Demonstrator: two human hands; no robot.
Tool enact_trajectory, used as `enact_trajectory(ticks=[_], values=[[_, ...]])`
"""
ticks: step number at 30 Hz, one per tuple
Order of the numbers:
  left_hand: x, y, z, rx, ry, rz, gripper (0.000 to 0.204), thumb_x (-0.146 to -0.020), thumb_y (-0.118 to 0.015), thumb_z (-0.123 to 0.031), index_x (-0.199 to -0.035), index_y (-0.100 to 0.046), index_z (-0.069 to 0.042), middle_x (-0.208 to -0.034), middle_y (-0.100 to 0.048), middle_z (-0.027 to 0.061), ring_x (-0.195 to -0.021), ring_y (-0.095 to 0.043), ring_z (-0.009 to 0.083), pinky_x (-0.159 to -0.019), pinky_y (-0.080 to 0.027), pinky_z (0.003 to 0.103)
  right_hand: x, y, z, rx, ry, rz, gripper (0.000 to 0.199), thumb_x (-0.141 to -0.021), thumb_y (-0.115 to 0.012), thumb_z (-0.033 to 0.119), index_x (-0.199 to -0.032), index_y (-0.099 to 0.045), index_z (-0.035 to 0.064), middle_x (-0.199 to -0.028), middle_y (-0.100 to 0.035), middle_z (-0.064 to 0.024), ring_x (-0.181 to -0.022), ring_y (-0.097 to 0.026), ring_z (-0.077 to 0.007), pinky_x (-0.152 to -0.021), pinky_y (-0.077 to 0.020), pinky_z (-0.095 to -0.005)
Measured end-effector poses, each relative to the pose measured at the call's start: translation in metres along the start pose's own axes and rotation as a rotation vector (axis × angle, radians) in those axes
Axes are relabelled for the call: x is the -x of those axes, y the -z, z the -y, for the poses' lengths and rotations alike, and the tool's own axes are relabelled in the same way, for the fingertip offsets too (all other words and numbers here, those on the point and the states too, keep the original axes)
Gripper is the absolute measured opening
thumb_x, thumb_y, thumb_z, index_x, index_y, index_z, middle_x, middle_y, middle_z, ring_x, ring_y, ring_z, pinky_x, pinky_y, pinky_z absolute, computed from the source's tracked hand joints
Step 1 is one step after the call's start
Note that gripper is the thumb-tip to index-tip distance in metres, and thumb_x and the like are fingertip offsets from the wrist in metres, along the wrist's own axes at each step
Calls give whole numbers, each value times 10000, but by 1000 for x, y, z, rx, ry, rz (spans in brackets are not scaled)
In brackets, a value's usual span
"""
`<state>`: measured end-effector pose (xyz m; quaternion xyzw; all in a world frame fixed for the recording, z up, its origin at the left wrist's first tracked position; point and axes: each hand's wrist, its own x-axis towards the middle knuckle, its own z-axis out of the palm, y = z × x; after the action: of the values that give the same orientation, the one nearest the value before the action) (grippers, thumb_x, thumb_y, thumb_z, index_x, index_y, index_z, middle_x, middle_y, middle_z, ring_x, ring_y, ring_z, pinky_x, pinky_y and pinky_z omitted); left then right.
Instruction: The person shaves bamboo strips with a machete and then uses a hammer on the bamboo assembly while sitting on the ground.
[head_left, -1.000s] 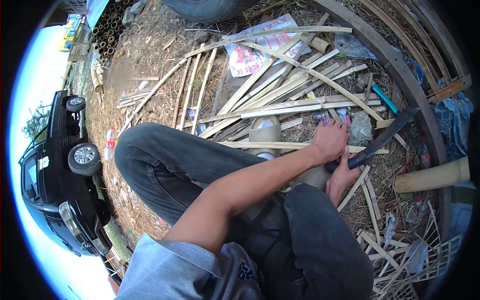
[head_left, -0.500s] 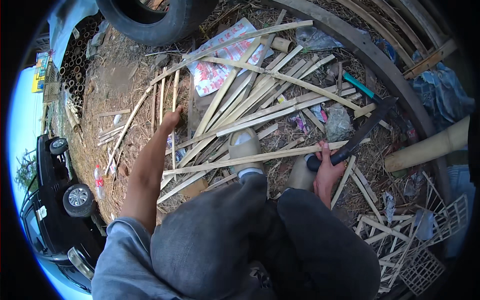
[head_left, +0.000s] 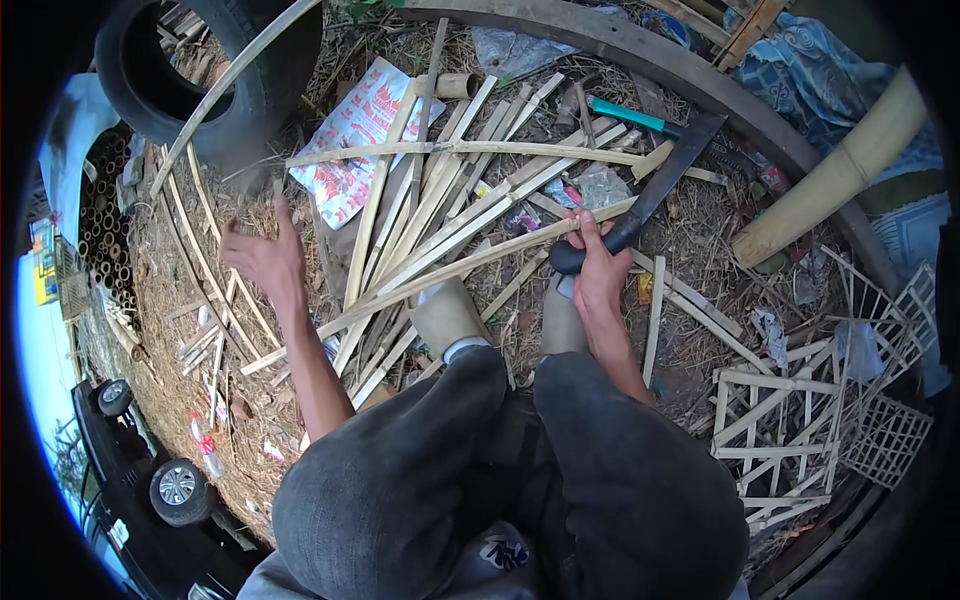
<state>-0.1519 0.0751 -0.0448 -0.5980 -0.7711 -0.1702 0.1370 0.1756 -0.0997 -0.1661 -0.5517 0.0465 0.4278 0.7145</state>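
Note:
My right hand [head_left: 597, 262] is closed round the black handle of a machete [head_left: 668, 178], its dark blade pointing away to the right. The same fingers also pinch a long split bamboo strip [head_left: 480, 262], which slants down to the left across my shoes. My left hand [head_left: 268, 258] is raised at the left with its fingers apart and nothing in it. Just beyond it, several thin bamboo strips [head_left: 205, 245] lean and curve over the ground. Between the hands and beyond them lies a loose pile of bamboo strips [head_left: 440, 205].
A tyre [head_left: 260, 90] lies at the far left, near a printed sack [head_left: 350, 150]. A teal-handled tool [head_left: 625, 113] is behind the machete. A thick bamboo pole [head_left: 835, 175] and a strip frame [head_left: 780, 450] are at the right. A plastic bottle [head_left: 207, 445] and black vehicle [head_left: 130, 490] stand left.
My left hand has opened and come away from the thin strips, which now lie farther left. The view has shifted; my right hand still grips the machete and strip.

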Motion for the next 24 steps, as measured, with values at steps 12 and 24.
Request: enact_trajectory(ticks=[12, 24], values=[[160, -33, -215, 552, -768, 982, 573, -1018, -459, -501, -851, -736, -28, -633, -633, 245, -636, -659, 437, -600, -539, 508, 45, 46, 87, 622, 174, -195, 228, -951, -698, 116, -822, -524, 44, -780, -669, -82, -684, -685, -135, -522, -488, -236], [166, -57, -214, 596, -649, 1001, 749, -986, -456, -596, -633, -681, 24, -604, -616, 266, -629, -652, 458, -617, -539, 519, 77, 76, 67, 720, 8, -1, 493, -1046, -487, 467, -830, -550, 29, -553, -449, 26, -462, -420, -58, -432, -314, -237]])
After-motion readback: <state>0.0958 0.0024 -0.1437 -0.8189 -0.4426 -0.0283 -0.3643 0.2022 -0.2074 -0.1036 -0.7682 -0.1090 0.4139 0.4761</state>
